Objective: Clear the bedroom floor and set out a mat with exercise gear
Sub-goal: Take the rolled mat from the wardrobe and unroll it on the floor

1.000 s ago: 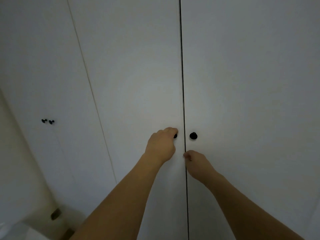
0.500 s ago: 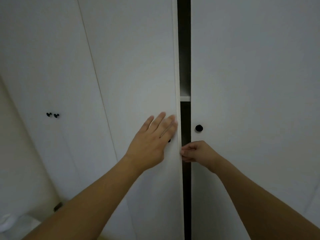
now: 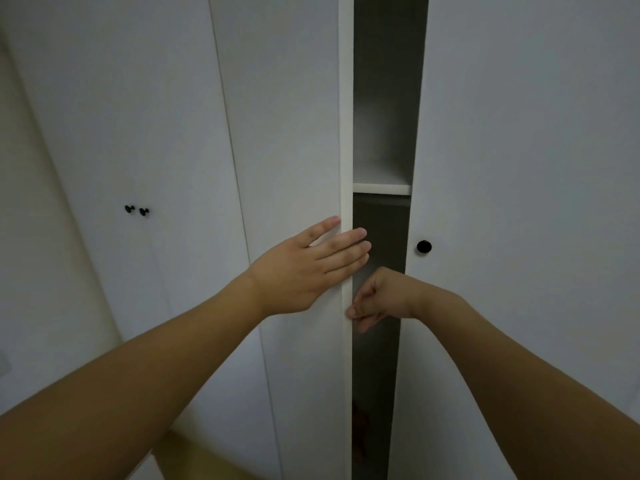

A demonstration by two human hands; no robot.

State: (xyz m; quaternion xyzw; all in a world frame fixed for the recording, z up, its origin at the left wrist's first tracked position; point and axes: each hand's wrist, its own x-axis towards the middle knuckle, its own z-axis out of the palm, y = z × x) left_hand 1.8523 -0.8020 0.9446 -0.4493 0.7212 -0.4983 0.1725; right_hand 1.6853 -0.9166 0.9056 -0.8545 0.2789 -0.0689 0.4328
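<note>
Head view: left hand (image 3: 304, 271) lies flat on the wardrobe door (image 3: 287, 133), right hand (image 3: 379, 299) pinches its edge, risking trapped fingers if it swings shut.

both arms reach fwd, bare forearms coming in from the bottom corners. left hand (image 3: 304, 268) flat, palm away from the camera, fingers straight and close together, tips pointing right, thumb hidden. right hand (image 3: 382, 296) lower and just to the right of it, wrist bent, fingers curled in, thumb and fingertips pinched toward the left. the two hands near each other, not touching.
</note>
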